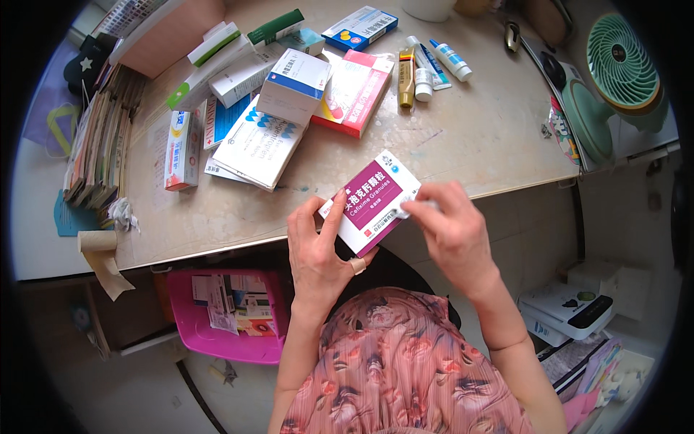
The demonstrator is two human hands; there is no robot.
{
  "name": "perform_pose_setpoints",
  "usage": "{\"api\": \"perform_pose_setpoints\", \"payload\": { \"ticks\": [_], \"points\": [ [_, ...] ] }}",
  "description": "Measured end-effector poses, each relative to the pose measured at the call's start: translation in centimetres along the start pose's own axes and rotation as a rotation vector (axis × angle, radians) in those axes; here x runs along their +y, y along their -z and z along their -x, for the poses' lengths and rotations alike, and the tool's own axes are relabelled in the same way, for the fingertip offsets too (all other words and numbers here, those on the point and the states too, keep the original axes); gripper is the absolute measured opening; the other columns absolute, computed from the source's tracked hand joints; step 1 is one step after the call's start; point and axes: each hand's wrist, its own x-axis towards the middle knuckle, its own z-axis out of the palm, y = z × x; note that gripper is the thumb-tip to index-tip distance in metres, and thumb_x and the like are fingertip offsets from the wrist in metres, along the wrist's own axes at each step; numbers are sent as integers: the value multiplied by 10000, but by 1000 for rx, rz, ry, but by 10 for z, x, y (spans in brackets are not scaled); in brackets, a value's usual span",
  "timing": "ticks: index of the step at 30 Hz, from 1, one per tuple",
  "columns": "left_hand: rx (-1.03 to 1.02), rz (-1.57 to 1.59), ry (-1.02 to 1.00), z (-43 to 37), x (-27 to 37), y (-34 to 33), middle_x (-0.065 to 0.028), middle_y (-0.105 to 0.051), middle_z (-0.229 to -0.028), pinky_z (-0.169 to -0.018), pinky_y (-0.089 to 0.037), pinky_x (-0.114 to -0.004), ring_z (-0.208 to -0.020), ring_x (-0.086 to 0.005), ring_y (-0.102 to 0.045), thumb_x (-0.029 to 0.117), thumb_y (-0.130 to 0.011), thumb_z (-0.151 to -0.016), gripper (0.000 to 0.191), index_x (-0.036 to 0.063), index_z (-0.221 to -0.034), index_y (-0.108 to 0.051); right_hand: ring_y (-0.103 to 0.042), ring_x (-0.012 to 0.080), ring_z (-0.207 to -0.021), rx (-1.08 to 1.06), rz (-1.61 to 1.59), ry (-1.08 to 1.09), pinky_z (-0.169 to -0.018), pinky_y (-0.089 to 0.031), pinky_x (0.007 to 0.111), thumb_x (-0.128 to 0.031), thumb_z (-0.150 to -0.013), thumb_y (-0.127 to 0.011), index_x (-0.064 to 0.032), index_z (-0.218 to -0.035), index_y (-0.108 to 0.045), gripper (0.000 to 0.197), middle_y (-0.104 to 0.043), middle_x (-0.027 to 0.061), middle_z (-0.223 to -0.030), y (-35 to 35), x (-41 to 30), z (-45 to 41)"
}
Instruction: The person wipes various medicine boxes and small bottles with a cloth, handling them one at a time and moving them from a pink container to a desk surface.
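Observation:
At the table's front edge, my left hand (320, 238) grips a purple-and-white medicine box (375, 202) along its left side, the thumb lying on the printed face. A tan band circles one finger of that hand. My right hand (452, 233) pinches a small white wad (402, 209), perhaps tissue, against the box's lower right edge. Just beyond the hands stands a loose pile of medicine boxes: a white-and-blue carton (295, 81), a red-and-white box (355, 95) and a flat white box (260, 141) with blue marks. An upright toothpaste-like carton (181, 152) is left of the pile.
Tubes and a small white bottle (423, 85) lie behind the boxes. A green fan (621, 65) stands at right, a row of books (100, 146) at left. A toilet roll (97, 241) overhangs the table edge. Below is a pink bin (227, 350) holding cartons.

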Motion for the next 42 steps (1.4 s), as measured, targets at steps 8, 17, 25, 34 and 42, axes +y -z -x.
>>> {"api": "perform_pose_setpoints", "payload": {
  "ticks": [8, 17, 25, 34, 42],
  "points": [
    [10, 56, 6, -2, 0, 1, -150, -536, -1252, -981, -481, -444, -1143, -339, -533, 142, -980, -490, 981, 76, -1403, -626, -628, 264, -942, 2, 26, 131, -804, -553, 383, -20, -794, -713, -59, -931, -733, 144, -639, 69, -986, -22, 32, -59],
    [97, 148, 32, 4, -8, -8, -147, -563, -1260, -996, -469, -449, -1123, -343, -546, 155, -999, -472, 1177, 26, -1513, -466, -638, 275, -937, -75, 28, 30, -814, -540, 401, -7, -770, -746, -40, -900, -726, 136, -645, 83, -948, -10, 18, -54],
    [159, 166, 7, 7, -13, -16, -142, -592, -1248, -990, -462, -455, -1105, -351, -553, 148, -1012, -424, 1422, -24, -1609, -246, -640, 308, -933, -105, -138, 229, -790, -554, 410, 11, -782, -650, -41, -934, -689, 165, -634, 116, -971, -46, -16, -50],
    [122, 160, 66, 11, -12, -18, -164, -572, -1270, -994, -466, -464, -1131, -362, -558, 164, -1003, -440, 1407, -69, -1595, -233, -645, 289, -950, -40, -121, 207, -787, -553, 394, -38, -795, -669, -30, -907, -692, 115, -642, 111, -976, -60, -26, -51],
    [108, 128, 14, 8, -13, -14, -157, -582, -1264, -998, -460, -457, -1135, -351, -561, 195, -1008, -458, 1377, -64, -1587, -263, -654, 273, -914, -231, -177, 203, -791, -564, 395, 3, -781, -693, -69, -904, -703, 143, -654, 76, -966, -12, -11, -23]
  ]
}}
